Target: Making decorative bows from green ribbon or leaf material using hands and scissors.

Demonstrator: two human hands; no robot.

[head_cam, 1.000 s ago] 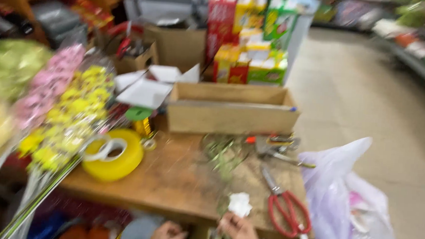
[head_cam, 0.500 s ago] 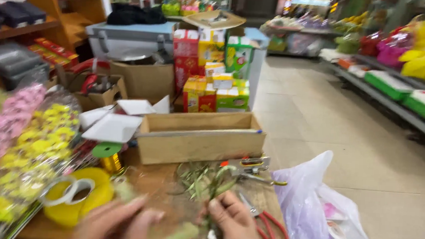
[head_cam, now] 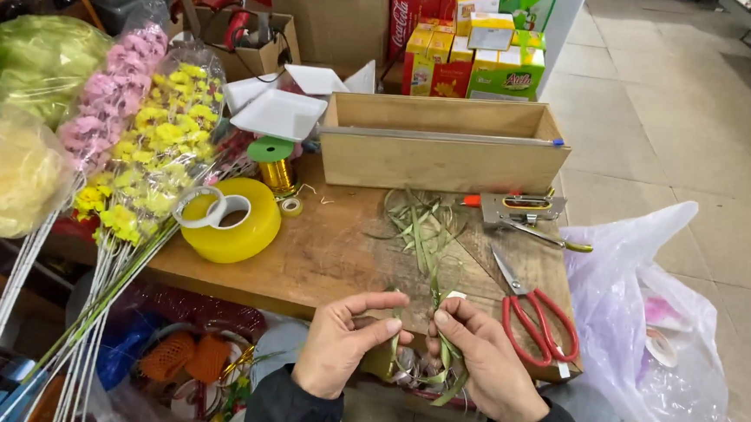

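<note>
Both hands meet at the near edge of a wooden table (head_cam: 338,261). My left hand (head_cam: 341,344) pinches thin green leaf strips (head_cam: 444,363) between thumb and forefinger. My right hand (head_cam: 488,366) grips the same bundle, with strips looping below its fingers. More cut green strips (head_cam: 422,223) lie scattered on the table just beyond my hands. Red-handled scissors (head_cam: 530,312) lie to the right of my right hand.
A wooden box (head_cam: 445,146) stands at the table's back, with a metal stapler (head_cam: 523,213) in front of it. A big yellow tape roll (head_cam: 232,220) and gold wire spool (head_cam: 275,170) sit left. Wrapped pink and yellow artificial flowers (head_cam: 141,144) lean at left; a plastic bag (head_cam: 647,323) hangs right.
The view has tilted down and come closer to the table. My hands have drawn together at the table's near edge and now hold the green strips between them.
</note>
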